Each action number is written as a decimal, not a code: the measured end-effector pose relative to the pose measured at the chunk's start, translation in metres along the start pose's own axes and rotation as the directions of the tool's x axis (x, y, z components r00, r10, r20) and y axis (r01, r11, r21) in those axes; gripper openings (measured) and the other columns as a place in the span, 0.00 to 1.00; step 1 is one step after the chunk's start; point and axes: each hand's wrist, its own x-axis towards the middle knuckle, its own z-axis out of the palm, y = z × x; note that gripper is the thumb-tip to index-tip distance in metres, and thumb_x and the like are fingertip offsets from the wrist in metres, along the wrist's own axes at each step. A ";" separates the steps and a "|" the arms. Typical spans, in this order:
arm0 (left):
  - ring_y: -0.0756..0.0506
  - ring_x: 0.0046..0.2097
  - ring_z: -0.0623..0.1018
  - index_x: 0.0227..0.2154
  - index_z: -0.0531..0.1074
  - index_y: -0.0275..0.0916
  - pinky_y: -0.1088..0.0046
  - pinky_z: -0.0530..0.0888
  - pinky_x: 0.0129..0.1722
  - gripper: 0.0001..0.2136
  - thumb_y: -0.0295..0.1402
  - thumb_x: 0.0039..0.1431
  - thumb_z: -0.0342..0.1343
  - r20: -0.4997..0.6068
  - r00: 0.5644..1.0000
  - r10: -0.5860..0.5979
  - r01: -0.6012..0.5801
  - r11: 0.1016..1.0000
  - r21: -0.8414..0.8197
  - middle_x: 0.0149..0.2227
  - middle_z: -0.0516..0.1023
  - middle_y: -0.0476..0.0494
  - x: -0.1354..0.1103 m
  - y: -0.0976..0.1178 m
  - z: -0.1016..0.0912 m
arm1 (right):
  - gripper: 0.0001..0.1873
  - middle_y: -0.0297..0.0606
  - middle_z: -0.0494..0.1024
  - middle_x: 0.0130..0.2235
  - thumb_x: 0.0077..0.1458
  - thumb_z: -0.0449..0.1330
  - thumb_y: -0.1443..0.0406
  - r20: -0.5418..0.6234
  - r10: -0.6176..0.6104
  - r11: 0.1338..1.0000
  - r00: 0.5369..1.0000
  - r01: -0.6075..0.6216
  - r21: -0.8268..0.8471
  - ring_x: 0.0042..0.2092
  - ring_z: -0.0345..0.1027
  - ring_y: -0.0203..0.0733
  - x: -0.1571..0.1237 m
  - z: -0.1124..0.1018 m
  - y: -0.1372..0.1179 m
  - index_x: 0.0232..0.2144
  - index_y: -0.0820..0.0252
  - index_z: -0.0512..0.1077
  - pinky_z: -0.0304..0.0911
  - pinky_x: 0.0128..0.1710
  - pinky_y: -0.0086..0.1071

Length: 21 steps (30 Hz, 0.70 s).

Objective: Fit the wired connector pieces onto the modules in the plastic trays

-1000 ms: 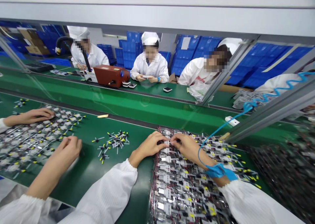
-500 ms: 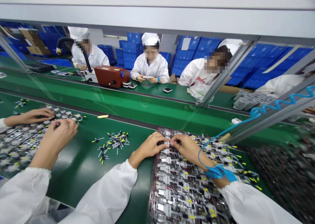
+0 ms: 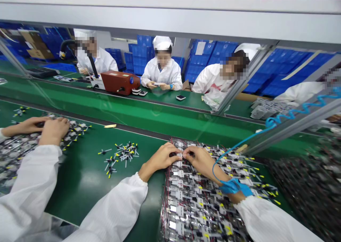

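My left hand (image 3: 161, 158) and my right hand (image 3: 200, 159) meet fingertip to fingertip over a big sheet of small wired parts (image 3: 202, 199) with white, black and yellow bits. Both pinch one small white and black piece (image 3: 182, 154) at the sheet's far edge. My right wrist wears a blue strap (image 3: 234, 187) with a coiled blue cord (image 3: 295, 111) running up to the right. A loose heap of tiny black and yellow-tipped pieces (image 3: 121, 155) lies left of my left hand on the green bench (image 3: 87, 178).
A co-worker's two hands (image 3: 52, 128) work on another spread of the same parts (image 3: 16, 153) at the left. Beyond a green conveyor (image 3: 138, 110), three people in white coats sit by a red-brown box (image 3: 119, 82). Blue crates stack behind them. A dark pile of parts (image 3: 306, 185) lies at the right.
The co-worker's nearer hand has moved up and left to join the other one on their sheet. My own hands stay pinched at the same spot.
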 end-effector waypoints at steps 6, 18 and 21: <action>0.44 0.45 0.75 0.41 0.78 0.40 0.69 0.69 0.49 0.10 0.37 0.60 0.62 -0.024 1.000 -0.015 0.014 1.000 -0.017 0.40 0.81 0.44 -0.001 -0.001 0.004 | 0.08 0.36 0.80 0.31 0.54 0.57 0.65 0.010 0.008 1.000 1.000 -0.008 -0.021 0.34 0.73 0.44 0.003 -0.001 -0.004 0.30 0.57 0.77 0.62 0.36 0.32; 0.42 0.50 0.72 0.49 0.76 0.42 0.66 0.68 0.53 0.13 0.34 0.62 0.59 0.116 0.993 0.002 -0.002 1.000 0.000 0.44 0.77 0.42 -0.001 0.003 -0.008 | 0.08 0.41 0.79 0.45 0.59 0.58 0.66 0.011 -0.152 0.958 0.988 0.150 -0.243 0.46 0.67 0.52 -0.011 -0.014 -0.016 0.36 0.55 0.78 0.59 0.48 0.43; 0.42 0.55 0.69 0.53 0.73 0.44 0.64 0.65 0.58 0.15 0.34 0.63 0.57 0.097 0.995 0.015 -0.017 0.999 0.027 0.52 0.73 0.42 -0.010 0.005 -0.023 | 0.11 0.42 0.78 0.49 0.62 0.56 0.62 -0.015 -0.165 0.941 0.986 0.153 -0.303 0.49 0.64 0.56 -0.015 -0.025 -0.014 0.37 0.54 0.79 0.58 0.48 0.48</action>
